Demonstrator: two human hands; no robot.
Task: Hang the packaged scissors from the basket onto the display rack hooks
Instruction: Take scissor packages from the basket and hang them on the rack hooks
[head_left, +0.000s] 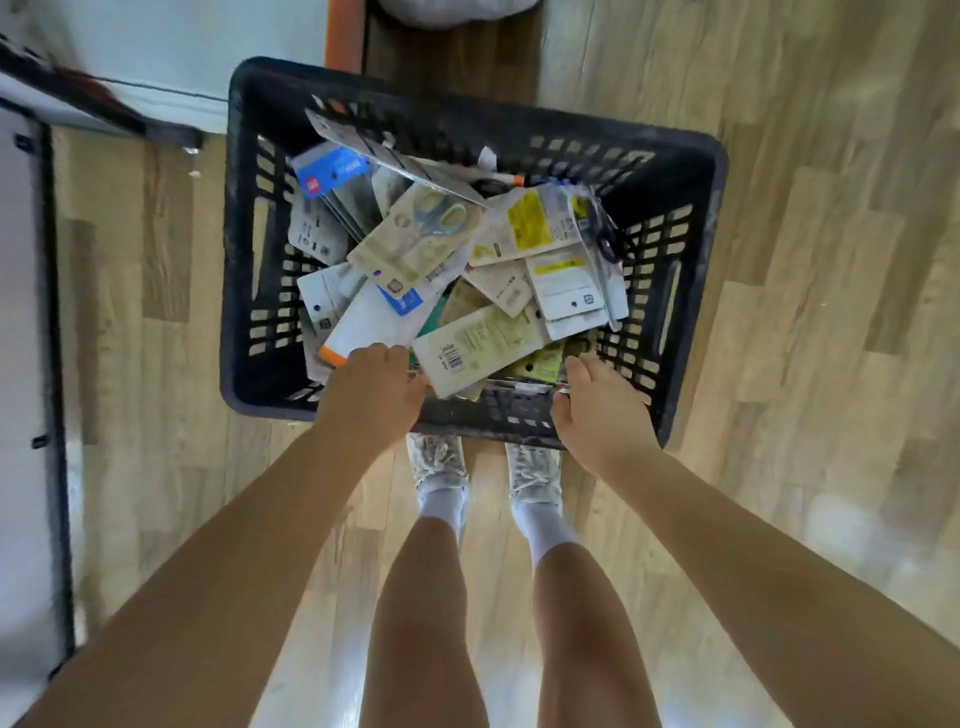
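A dark plastic basket (239, 218) stands on the floor in front of my feet, filled with several packaged scissors lying in a loose pile. One beige pack with blue-and-yellow-handled scissors (415, 234) lies on top near the middle. My left hand (371, 395) reaches over the near rim, fingers curled down onto the packs beside a beige card with a barcode (478, 345). My right hand (597, 405) is over the near right rim, its fingers bent down toward the packs; what they hold is hidden. No display rack hooks are in view.
Wood-look floor (805, 312) surrounds the basket. A white unit with a dark frame (52, 312) runs along the left. An orange post and a dark wooden base (452, 57) stand behind the basket. My legs and white shoes are just behind the near rim.
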